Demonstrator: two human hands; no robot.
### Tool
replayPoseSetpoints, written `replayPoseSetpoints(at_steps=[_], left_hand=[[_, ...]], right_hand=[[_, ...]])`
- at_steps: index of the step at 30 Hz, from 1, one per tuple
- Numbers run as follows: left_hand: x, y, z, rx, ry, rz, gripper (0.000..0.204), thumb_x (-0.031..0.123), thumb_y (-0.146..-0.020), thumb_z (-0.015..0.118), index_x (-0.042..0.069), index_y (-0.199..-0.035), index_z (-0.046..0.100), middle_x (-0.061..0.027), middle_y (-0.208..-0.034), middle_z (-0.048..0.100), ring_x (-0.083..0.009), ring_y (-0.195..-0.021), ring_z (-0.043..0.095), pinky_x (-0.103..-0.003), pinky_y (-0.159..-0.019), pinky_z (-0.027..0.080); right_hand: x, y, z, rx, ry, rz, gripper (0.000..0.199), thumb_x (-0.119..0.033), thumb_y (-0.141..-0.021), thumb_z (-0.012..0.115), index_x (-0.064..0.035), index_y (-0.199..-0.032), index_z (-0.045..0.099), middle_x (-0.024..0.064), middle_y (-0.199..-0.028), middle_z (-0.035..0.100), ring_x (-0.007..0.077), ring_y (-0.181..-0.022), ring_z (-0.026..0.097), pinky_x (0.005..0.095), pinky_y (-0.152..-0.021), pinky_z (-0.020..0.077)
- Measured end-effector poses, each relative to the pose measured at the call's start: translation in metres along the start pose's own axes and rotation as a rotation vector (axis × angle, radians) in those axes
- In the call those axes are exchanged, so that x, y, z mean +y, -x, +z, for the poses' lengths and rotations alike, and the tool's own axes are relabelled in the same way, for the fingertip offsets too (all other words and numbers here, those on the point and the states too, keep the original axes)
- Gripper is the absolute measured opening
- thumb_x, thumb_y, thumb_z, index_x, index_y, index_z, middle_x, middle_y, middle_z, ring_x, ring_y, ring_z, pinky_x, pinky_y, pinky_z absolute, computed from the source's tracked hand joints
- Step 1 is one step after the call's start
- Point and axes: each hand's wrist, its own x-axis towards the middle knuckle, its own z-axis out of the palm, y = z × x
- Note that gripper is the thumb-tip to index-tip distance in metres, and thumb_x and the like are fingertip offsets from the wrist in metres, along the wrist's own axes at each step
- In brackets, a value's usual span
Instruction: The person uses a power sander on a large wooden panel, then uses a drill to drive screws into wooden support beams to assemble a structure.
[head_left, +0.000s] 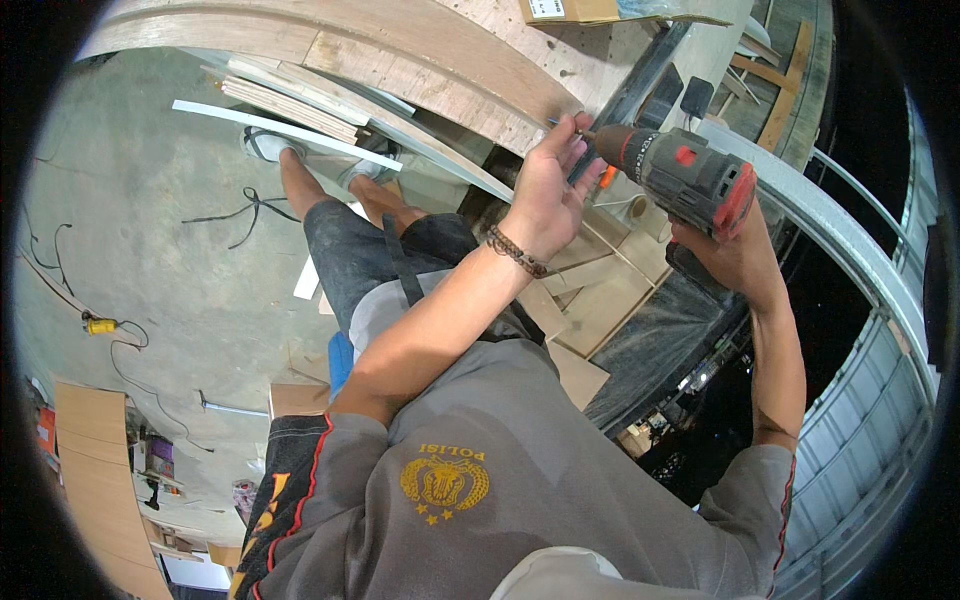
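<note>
l hand [548, 192] open, fingers out, r grip [728, 255] closed, wrists raised

The camera sits on my head, looking steeply down over my chest and forearms. It is close to my left hand [545, 190] and right hand [735, 255], with the concrete floor [150, 250] far below.

Left of where we grip, stacked boards [290, 100] and a white strip [280, 130]; far below-left, a yellow plug [99, 325] on the concrete floor [150, 230].
</note>
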Motion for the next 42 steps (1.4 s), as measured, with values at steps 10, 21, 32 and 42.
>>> replayPoseSetpoints(at_steps=[10,21,32,42], left_hand=[[0.002,0.003,0.005,0.012,-0.031,-0.001,0.037,0.039,-0.103,0.055,0.011,-0.127,0.062,-0.0081,-0.156,0.034,-0.0256,-0.149,0.016,-0.044,-0.118,0.022],[0.000,0.001,0.003,0.047,-0.107,0.028,0.037,0.042,-0.104,0.054,0.013,-0.126,0.063,-0.0013,-0.126,0.057,-0.0177,-0.128,0.045,-0.043,-0.109,0.033],[0.114,0.000,0.030,0.120,-1.818,1.810,0.021,0.026,-0.091,0.065,0.009,-0.089,0.077,-0.0115,-0.085,0.072,-0.0267,-0.089,0.064,-0.043,-0.092,0.045],[0.148,-0.024,0.035,0.147,-2.420,1.623,0.036,0.031,-0.087,0.062,0.006,-0.062,0.072,-0.0121,-0.070,0.069,-0.0259,-0.086,0.062,-0.045,-0.100,0.040]], right_hand=[[0.000,0.000,-0.001,0.007,0.124,-0.128,0.059,-0.011,-0.072,0.085,-0.0017,-0.124,0.060,0.0183,-0.119,0.062,0.0374,-0.111,0.060,0.0423,-0.099,0.0475],[0.003,-0.005,0.003,0.058,0.101,-0.162,0.065,-0.012,-0.072,0.084,-0.0014,-0.130,0.057,0.0182,-0.116,0.065,0.0363,-0.108,0.063,0.0395,-0.098,0.0497],[0.001,-0.011,-0.003,-0.005,0.153,-0.040,0.064,-0.015,-0.073,0.083,-0.0051,-0.131,0.059,0.0165,-0.113,0.070,0.0345,-0.104,0.067,0.0372,-0.093,0.0520],[-0.021,-0.018,-0.003,-0.101,0.086,0.064,0.073,-0.006,-0.073,0.080,-0.0014,-0.140,0.051,0.0164,-0.123,0.063,0.0316,-0.113,0.060,0.0377,-0.106,0.0439]])
